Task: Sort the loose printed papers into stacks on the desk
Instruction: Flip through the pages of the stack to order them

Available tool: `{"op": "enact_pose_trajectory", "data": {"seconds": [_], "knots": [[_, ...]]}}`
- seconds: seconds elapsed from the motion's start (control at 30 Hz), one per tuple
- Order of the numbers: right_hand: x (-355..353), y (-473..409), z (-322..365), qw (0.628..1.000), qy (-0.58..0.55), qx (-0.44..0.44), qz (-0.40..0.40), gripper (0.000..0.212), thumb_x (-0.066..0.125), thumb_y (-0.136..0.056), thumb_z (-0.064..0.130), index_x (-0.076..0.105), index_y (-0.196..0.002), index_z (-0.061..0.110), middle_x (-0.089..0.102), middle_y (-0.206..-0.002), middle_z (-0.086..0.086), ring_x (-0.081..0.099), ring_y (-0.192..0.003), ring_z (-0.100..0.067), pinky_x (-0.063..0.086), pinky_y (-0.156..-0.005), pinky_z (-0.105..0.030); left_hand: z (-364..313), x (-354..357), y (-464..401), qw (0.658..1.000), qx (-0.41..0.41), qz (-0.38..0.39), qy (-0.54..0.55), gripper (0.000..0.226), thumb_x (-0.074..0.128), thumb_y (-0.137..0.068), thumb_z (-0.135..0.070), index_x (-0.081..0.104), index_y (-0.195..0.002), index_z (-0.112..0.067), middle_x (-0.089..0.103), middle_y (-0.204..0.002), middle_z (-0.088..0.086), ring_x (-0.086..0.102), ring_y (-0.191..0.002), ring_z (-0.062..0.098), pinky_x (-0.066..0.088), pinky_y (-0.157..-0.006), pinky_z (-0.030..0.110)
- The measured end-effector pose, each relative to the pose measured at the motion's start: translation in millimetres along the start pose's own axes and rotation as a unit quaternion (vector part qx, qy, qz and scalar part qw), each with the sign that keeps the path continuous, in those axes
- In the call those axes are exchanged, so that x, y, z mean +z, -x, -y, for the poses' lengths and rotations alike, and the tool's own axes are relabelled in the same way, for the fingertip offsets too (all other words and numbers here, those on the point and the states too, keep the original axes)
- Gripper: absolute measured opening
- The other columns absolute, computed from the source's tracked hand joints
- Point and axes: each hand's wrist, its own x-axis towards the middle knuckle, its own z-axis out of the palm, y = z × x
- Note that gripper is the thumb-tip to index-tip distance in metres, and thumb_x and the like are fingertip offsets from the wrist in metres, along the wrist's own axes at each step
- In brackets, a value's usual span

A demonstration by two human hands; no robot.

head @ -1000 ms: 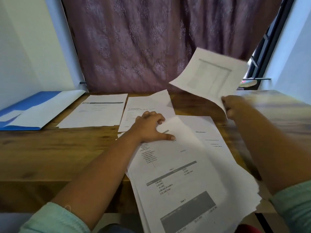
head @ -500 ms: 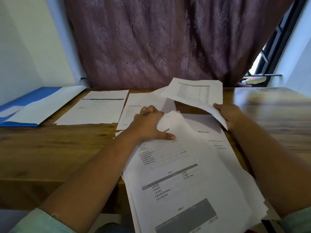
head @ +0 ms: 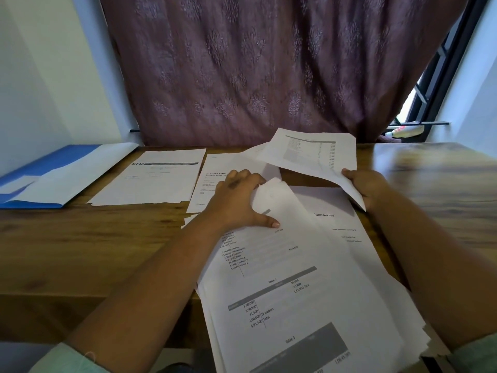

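Lowered from high in the upper right of the frame, a printed sheet [head: 317, 154] is pinched by the right hand [head: 368, 188] just above the desk [head: 80, 238]. The unsorted pile [head: 309, 278], lower centre, is pressed by the left hand [head: 239, 200], its fingers curled on the top page's corner; placement seems imminent.

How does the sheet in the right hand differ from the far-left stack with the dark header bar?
The held sheet hangs tilted above the desk, pinched by the right hand; the header-bar stack lies flat, untouched. The held sheet shows a narrow table of rows; the stack's top page shows a dark bar and sparse text. Both are white printed paper.
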Motion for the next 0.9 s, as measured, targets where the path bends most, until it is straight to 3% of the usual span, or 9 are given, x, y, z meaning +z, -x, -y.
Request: {"op": "enact_pose_trajectory", "data": {"seconds": [0.1,0.17,0.23,0.3,0.43,0.53,0.63,0.73,0.9], "knots": [[-0.7,-0.7,-0.3,1.0,-0.007,0.003,0.0,0.027,0.06,-0.096,0.016,0.057,-0.121,0.006,0.066,-0.099,-0.01,0.065,-0.078,-0.023,0.055,-0.062,-0.035,3.2,-4.3,1.2,0.991,0.025,0.011,0.13,0.053,0.087,-0.068,-0.038,0.059,-0.112,-0.032,0.062,-0.115,-0.013,0.056,-0.109,0.012,0.051,-0.088,0.029],[-0.5,-0.4,0.3,1.0,-0.007,0.003,-0.001,0.022,0.059,-0.097,0.016,0.057,-0.116,0.007,0.065,-0.092,-0.008,0.064,-0.075,-0.022,0.053,-0.059,-0.034,8.1,-10.8,3.3,0.975,0.017,0.075,0.207,0.033,0.089,-0.068,-0.027,0.071,-0.096,-0.029,0.07,-0.099,-0.017,0.066,-0.096,0.009,0.056,-0.083,0.026],[-1.3,-1.5,-0.1,1.0,-0.005,0.003,-0.001,0.023,0.059,-0.096,0.017,0.057,-0.117,0.007,0.065,-0.092,-0.008,0.064,-0.076,-0.022,0.054,-0.06,-0.035,13.1,-15.1,4.5,0.965,0.009,0.151,0.215,0.027,0.089,-0.068,-0.024,0.073,-0.089,-0.028,0.074,-0.093,-0.013,0.069,-0.092,0.009,0.057,-0.083,0.029],[-1.8,-2.5,-0.6,1.0,0.0,0.004,-0.004,0.027,0.061,-0.096,0.018,0.057,-0.12,0.007,0.066,-0.098,-0.01,0.065,-0.08,-0.024,0.055,-0.063,-0.036,14.8,-15.7,5.5,0.96,0.011,0.183,0.212,0.031,0.089,-0.068,-0.021,0.071,-0.093,-0.026,0.073,-0.096,-0.009,0.068,-0.095,0.013,0.057,-0.086,0.032],[-1.7,-1.3,-0.4,1.0,-0.003,0.004,0.001,0.024,0.06,-0.096,0.017,0.056,-0.118,0.008,0.066,-0.098,-0.009,0.065,-0.078,-0.024,0.055,-0.064,-0.036,11.3,-18.0,6.9,0.968,0.01,0.16,0.195,0.061,0.091,-0.066,-0.021,0.063,-0.12,-0.029,0.057,-0.116,-0.017,0.055,-0.104,0.004,0.048,-0.09,0.023],[-2.3,-1.8,-0.8,1.0,-0.005,0.009,0.005,0.025,0.061,-0.095,0.018,0.057,-0.118,0.009,0.067,-0.096,-0.009,0.066,-0.078,-0.024,0.056,-0.064,-0.037,11.1,-18.2,6.8,0.976,0.01,0.15,0.16,0.077,0.09,-0.066,-0.028,0.055,-0.134,-0.03,0.047,-0.13,-0.015,0.046,-0.114,0.007,0.044,-0.1,0.026],[-3.0,-3.1,-1.4,1.0,0.009,0.008,0.0,0.028,0.063,-0.094,0.02,0.057,-0.119,0.01,0.067,-0.099,-0.009,0.067,-0.08,-0.024,0.057,-0.068,-0.037,10.6,-17.3,7.7,0.97,0.013,0.155,0.188,0.071,0.09,-0.067,-0.022,0.058,-0.131,-0.026,0.053,-0.122,-0.016,0.05,-0.109,0.006,0.046,-0.092,0.021],[-2.2,-1.6,-0.3,1.0,0.004,0.004,0.002,0.02,0.061,-0.096,0.018,0.057,-0.113,0.009,0.066,-0.092,-0.008,0.065,-0.076,-0.023,0.056,-0.064,-0.037,12.7,-16.4,4.5,0.973,0.012,0.148,0.175,0.072,0.092,-0.063,-0.026,0.058,-0.126,-0.028,0.051,-0.125,-0.016,0.05,-0.113,0.009,0.048,-0.098,0.029],[-3.2,-4.8,-1.7,1.0,0.016,0.003,-0.003,0.027,0.063,-0.094,0.02,0.058,-0.118,0.008,0.068,-0.104,-0.012,0.067,-0.099,-0.031,0.055,-0.09,-0.048,13.0,-16.9,5.1,0.971,0.028,0.133,0.199,0.057,0.091,-0.064,-0.016,0.059,-0.111,-0.026,0.058,-0.115,-0.01,0.055,-0.11,0.013,0.053,-0.096,0.037]]}}
